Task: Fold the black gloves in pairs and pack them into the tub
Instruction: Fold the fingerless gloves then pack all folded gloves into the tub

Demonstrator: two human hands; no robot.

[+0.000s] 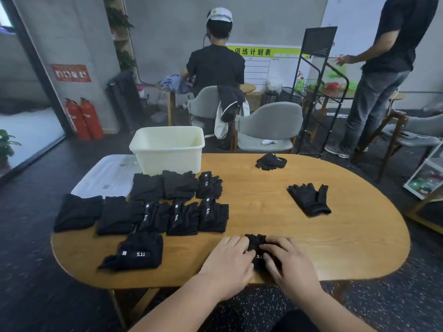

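Here, the cream tub [167, 161] stands open at the far edge of the oval wooden table [323, 248], and every place below is told from it. A white lid [105, 174] lies flat against the tub's left side. Just in front of the tub, folded glove pairs [179, 207] sit in two close rows, several showing a white "5.11" mark. The nearer row stretches further left than the tub itself. One more folded pair [136, 254] lies alone, nearer the person than those rows. To the tub's right, near the same far edge, rests a crumpled glove bundle [271, 161]. Further right and nearer the person, a flat glove [309, 198] lies with its fingers spread. Well in front of the tub, at the near edge, both hands meet on the glove pair in work [256, 244]. The left hand [227, 262] lies over its left side, fingers fairly straight, pressing the fabric down. The right hand [291, 265] covers its right side with bent fingers, their tips gripping the fabric beside a white label.
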